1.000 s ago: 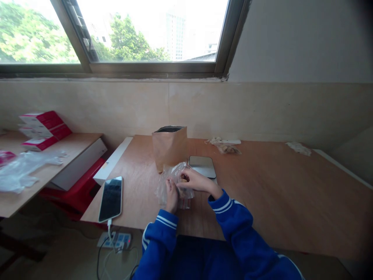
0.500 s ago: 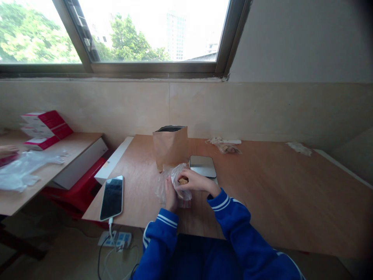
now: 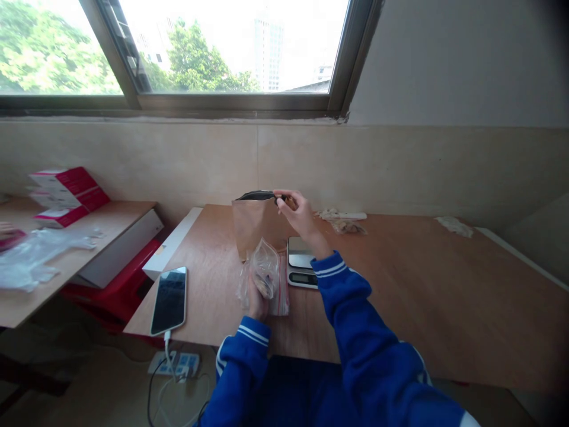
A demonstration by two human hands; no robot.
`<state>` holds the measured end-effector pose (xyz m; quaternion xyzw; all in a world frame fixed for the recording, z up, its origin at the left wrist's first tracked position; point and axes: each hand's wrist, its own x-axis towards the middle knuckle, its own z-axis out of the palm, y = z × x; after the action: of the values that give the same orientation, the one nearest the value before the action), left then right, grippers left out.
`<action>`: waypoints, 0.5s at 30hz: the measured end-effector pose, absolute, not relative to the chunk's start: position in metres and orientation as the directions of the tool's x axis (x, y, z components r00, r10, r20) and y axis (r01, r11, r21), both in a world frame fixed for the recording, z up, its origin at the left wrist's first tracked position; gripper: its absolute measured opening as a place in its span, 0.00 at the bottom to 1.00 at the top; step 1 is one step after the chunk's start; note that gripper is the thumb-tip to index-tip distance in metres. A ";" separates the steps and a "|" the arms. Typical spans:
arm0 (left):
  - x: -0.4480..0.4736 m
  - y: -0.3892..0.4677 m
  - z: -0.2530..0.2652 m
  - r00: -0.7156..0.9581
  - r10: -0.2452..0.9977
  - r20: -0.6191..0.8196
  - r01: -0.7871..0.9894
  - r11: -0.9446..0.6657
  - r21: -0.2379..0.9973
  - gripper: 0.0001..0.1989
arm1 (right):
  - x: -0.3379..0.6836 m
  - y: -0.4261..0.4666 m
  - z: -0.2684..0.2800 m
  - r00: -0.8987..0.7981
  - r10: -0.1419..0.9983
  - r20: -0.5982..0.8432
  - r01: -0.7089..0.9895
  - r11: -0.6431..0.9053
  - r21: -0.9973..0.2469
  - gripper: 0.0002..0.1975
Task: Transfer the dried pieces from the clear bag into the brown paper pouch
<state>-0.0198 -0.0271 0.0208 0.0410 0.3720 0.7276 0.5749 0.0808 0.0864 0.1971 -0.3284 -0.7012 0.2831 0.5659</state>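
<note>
My left hand (image 3: 258,299) is closed around a clear plastic zip bag (image 3: 265,267) with pale brown pieces in its lower part. The bag's mouth stands open, facing up. My right hand (image 3: 297,210) is at the top right corner of an open kraft paper bag (image 3: 255,222). Its thumb and fingers are pinched, with a small brown piece (image 3: 291,203) showing between them. The paper bag stands upright and its dark inside shows only at the rim. More flat zip bags (image 3: 281,290) with red-striped edges lie beside my left hand.
A small kitchen scale (image 3: 303,279) sits right of the zip bags, partly behind my right sleeve. A charging phone (image 3: 169,300) lies at the table's left edge. A bag of brown bits (image 3: 349,227) lies near the wall. Red-and-white boxes (image 3: 71,196) are on the left table.
My right hand has risen from the plastic bag's mouth to the paper bag's rim. The plastic bag now shows its contents more plainly in my left hand, and the scale's display has come into view.
</note>
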 end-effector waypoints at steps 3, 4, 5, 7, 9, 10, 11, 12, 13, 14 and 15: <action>-0.019 -0.028 0.023 -0.320 0.881 -0.348 -0.817 -0.071 0.572 0.13 | 0.045 0.125 0.222 0.030 0.679 0.734 0.158 0.722 -0.674 0.15; -0.018 -0.028 0.023 -0.315 0.885 -0.343 -0.818 -0.070 0.571 0.13 | 0.032 0.137 0.227 0.083 0.649 0.756 0.165 0.739 -0.653 0.16; -0.018 -0.028 0.022 -0.311 0.887 -0.340 -0.818 -0.068 0.571 0.13 | 0.021 0.147 0.228 0.091 0.637 0.765 0.179 0.745 -0.642 0.17; -0.018 -0.028 0.021 -0.309 0.889 -0.337 -0.817 -0.067 0.573 0.14 | 0.002 0.159 0.224 0.026 0.647 0.762 0.235 0.737 -0.634 0.17; -0.017 -0.027 0.018 -0.309 0.890 -0.336 -0.814 -0.064 0.578 0.15 | -0.008 0.163 0.216 -0.118 0.655 0.746 0.302 0.740 -0.601 0.15; -0.017 -0.027 0.017 -0.309 0.890 -0.334 -0.812 -0.064 0.581 0.16 | -0.010 0.162 0.211 -0.194 0.646 0.738 0.326 0.752 -0.572 0.15; -0.017 -0.026 0.016 -0.309 0.891 -0.332 -0.810 -0.063 0.583 0.16 | -0.011 0.160 0.207 -0.262 0.630 0.731 0.342 0.769 -0.540 0.14; -0.017 -0.026 0.015 -0.307 0.893 -0.329 -0.808 -0.062 0.585 0.17 | -0.010 0.158 0.204 -0.322 0.610 0.724 0.348 0.787 -0.509 0.14; -0.017 -0.026 0.014 -0.305 0.894 -0.328 -0.807 -0.060 0.587 0.16 | -0.009 0.156 0.202 -0.370 0.591 0.717 0.350 0.803 -0.481 0.14; -0.017 -0.026 0.013 -0.303 0.895 -0.326 -0.806 -0.058 0.589 0.16 | -0.007 0.154 0.201 -0.406 0.575 0.711 0.352 0.816 -0.459 0.13; -0.017 -0.026 0.013 -0.302 0.896 -0.326 -0.806 -0.057 0.590 0.16 | -0.004 0.152 0.201 -0.429 0.562 0.707 0.354 0.825 -0.441 0.13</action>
<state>-0.0171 -0.0255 0.0128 0.0632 0.3558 0.7241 0.5874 -0.0044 0.1522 0.2014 -0.2735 -0.8377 0.1136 0.4588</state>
